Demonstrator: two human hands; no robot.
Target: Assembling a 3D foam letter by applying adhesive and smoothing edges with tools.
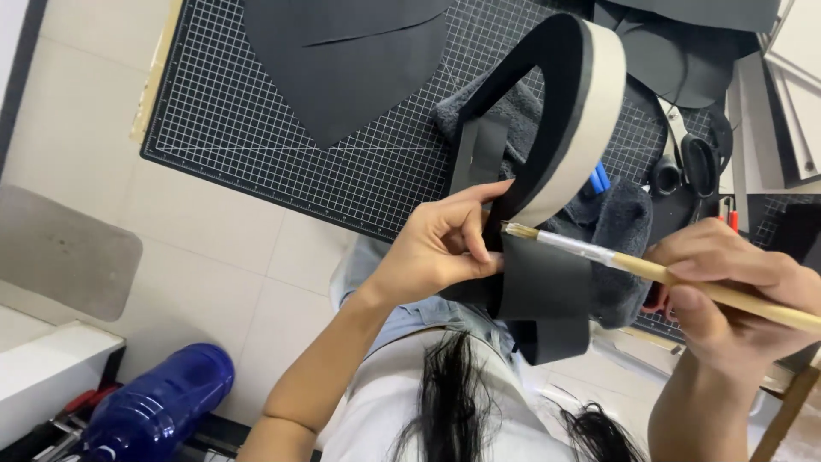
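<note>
Head view, looking down at both hands. We see the left hand (440, 248) gripping a curved black foam band (560, 111) with a pale outer face; its fingers (479, 201) are closed in a pinch on the band's lower end, thumb on the near side and fingertips on the far side, where a flat black foam strip (547, 295) hangs down from it. The band rises from the pinch and arches up and to the right, held above the worktop rather than lying on it.

We see the right hand (735, 287) wrapped shut around the wooden handle of a brush (616, 257). The brush lies nearly level, its metal ferrule and pale bristles pointing left; the bristle tip touches the band just beside the left fingertips.

Below the band lie a dark gridded cutting mat (256, 128), a large cut sheet of black foam (342, 60) on it, and a grey cloth (620, 222) under the hands. Black-handled scissors (697, 158) rest at the right edge of the mat. A blue plastic bottle (158, 402) lies at lower left; we cannot tell what is in it.
</note>
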